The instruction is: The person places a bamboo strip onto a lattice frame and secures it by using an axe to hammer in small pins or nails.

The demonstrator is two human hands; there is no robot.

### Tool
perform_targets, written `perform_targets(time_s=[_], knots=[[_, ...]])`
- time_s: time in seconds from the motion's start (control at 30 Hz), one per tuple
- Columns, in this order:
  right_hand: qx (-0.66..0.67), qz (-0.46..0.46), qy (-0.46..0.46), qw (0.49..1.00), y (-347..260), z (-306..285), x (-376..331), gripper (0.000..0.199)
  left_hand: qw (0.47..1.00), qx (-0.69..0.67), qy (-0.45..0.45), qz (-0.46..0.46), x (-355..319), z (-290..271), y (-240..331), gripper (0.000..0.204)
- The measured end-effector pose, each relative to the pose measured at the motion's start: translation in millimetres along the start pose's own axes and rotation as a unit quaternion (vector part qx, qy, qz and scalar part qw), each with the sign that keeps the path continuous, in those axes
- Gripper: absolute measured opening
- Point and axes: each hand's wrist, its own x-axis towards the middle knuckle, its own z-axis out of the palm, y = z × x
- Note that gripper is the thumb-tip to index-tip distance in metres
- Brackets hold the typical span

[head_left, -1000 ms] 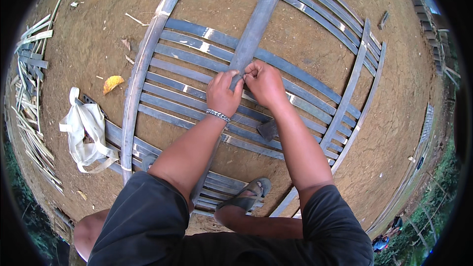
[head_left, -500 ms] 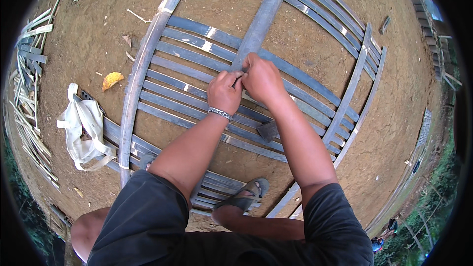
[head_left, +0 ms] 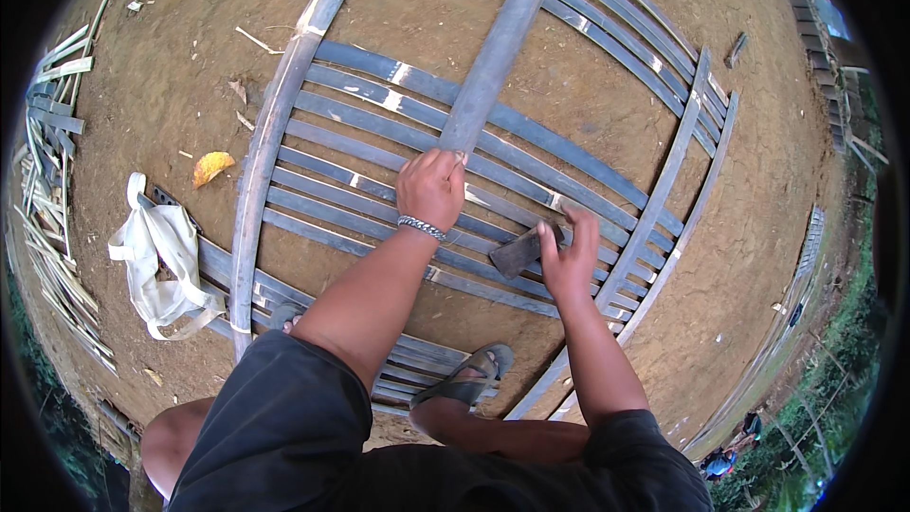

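Observation:
My left hand (head_left: 431, 192), with a chain bracelet at the wrist, is closed at the near end of a wide dark split-bamboo strip (head_left: 498, 62). A small thing may be pinched at its thumb, too small to make out. My right hand (head_left: 572, 261) has its thumb and fingers around the right end of a dark, flat block-shaped piece (head_left: 515, 256), which rests on the slats; its covered end is hidden. Both hands are over a frame of several dark bamboo slats (head_left: 355, 118), crossed by a long side rail (head_left: 275, 123) on the left.
A white cloth bag (head_left: 159, 261) lies left of the frame, near a yellow leaf (head_left: 212, 168). Loose bamboo strips (head_left: 55, 256) are heaped at the far left. My sandalled foot (head_left: 474, 374) is beside more slats. Two rails (head_left: 668, 180) cross the frame's right side.
My right hand has left my left hand and come down and right to the dark block-shaped piece. My left hand stays closed at the wide strip's end, slightly nearer to me.

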Motion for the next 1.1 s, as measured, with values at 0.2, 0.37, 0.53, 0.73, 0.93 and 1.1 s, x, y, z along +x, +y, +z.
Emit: perform_targets(time_s=[0.2, 0.37, 0.53, 0.73, 0.93, 1.1], knots=[[-0.161, 0.088, -0.129, 0.975, 40.9, -25.6, -86.8, 0.059, 1.000, -0.001, -0.008, -0.005, 0.1, 2.3, 0.5, 0.009], [-0.133, 0.134, -0.159, 0.969, 39.3, -31.0, -88.7, 0.058, 1.000, -0.005, 0.011, -0.006, -0.2, 0.7, -1.2, 0.010], [0.226, 0.262, -0.233, 0.909, -16.8, -37.2, -69.6, 0.055, 1.000, -0.007, 0.000, -0.015, 0.8, 1.8, -1.5, 0.013], [0.172, 0.154, -0.172, 0.958, -72.8, 13.5, -17.9, 0.052, 1.000, -0.006, 0.011, -0.012, -0.3, 1.8, 0.6, 0.013], [0.148, 0.077, -0.158, 0.973, -72.0, 37.9, -7.6, 0.040, 1.000, -0.007, 0.005, -0.012, -0.3, 2.3, -0.9, 0.008], [0.146, 0.082, -0.108, 0.980, -67.3, 44.3, -8.1, 0.038, 1.000, -0.020, 0.007, -0.010, -0.1, 0.6, 0.9, 0.007]])
